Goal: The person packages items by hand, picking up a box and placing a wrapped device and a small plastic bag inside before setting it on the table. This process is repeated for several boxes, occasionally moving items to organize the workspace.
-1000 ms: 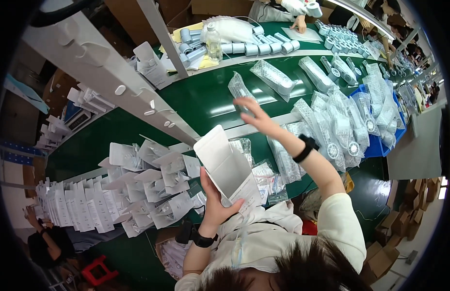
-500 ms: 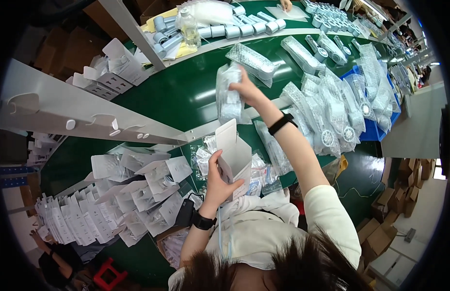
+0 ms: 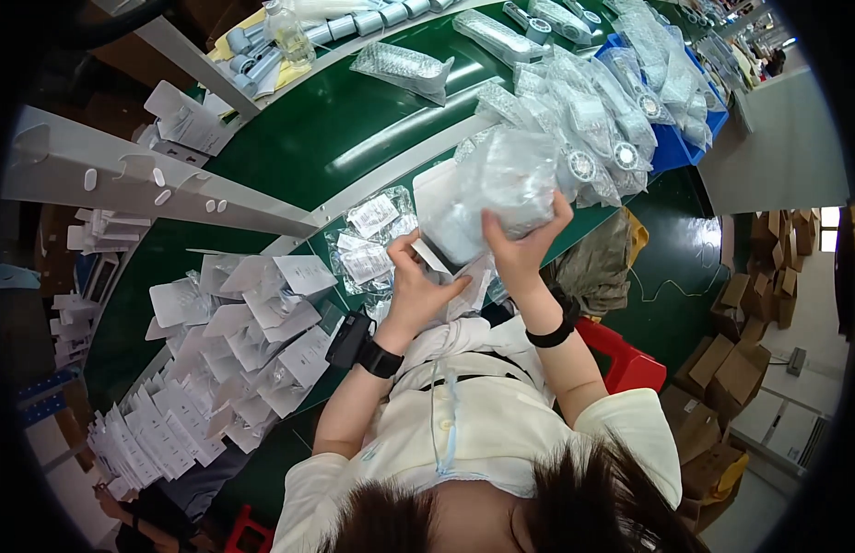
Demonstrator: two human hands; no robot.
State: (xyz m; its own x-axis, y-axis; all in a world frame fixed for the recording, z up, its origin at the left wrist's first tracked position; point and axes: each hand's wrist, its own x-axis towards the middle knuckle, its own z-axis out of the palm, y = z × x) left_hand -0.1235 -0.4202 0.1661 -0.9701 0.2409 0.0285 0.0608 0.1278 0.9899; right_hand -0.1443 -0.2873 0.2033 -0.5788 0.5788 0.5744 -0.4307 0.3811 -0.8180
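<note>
My right hand grips a clear plastic bag with a pale part inside, held over the open white carton. My left hand holds the white carton by its lower flap, close to my chest. The bag's lower end sits at the mouth of the carton. Both wrists wear black bands. The carton's inside is mostly hidden by the bag.
A green conveyor belt runs ahead, with more bagged parts piled over a blue bin at right. Flat white cartons lie heaped at left. Small bagged leaflets sit ahead. A grey rail crosses upper left. Brown boxes stand at right.
My right hand picked a bagged part off the belt and drew it back to the carton. The left hand kept hold of the carton, which now tilts toward the bag.
</note>
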